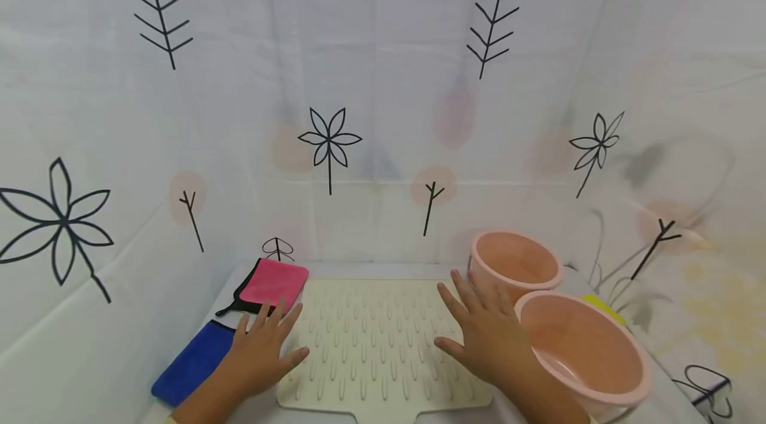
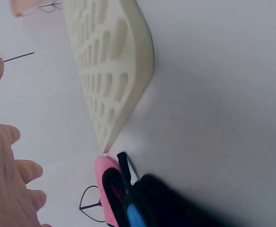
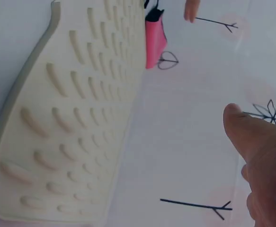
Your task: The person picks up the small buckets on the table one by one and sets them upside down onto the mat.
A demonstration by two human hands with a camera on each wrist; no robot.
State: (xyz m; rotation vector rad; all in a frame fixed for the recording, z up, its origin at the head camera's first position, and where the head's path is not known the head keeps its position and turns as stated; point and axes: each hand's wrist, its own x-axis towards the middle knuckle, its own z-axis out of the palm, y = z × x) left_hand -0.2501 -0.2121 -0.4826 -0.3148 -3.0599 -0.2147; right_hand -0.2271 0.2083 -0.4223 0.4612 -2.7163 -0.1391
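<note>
A cream washboard (image 1: 371, 344) with rows of raised ridges lies flat in the middle, its handle toward me. Over its left edge my left hand (image 1: 260, 354) hovers with fingers spread, holding nothing. Near the board's right edge is my right hand (image 1: 491, 331), fingers also spread and nothing in them. To the left lie a pink cloth pouch (image 1: 275, 283) with black trim and a blue cloth pouch (image 1: 194, 361), partly behind the left forearm. In the right wrist view the thumb of the right hand (image 3: 265, 161) points out beside the washboard (image 3: 76, 113).
Two pink tubs stand at the right, the far tub (image 1: 517, 258) behind the near tub (image 1: 586, 351), close to my right forearm. A yellow item (image 1: 604, 308) shows behind the near tub. A white patterned sheet (image 1: 377, 111) hangs behind and along both sides.
</note>
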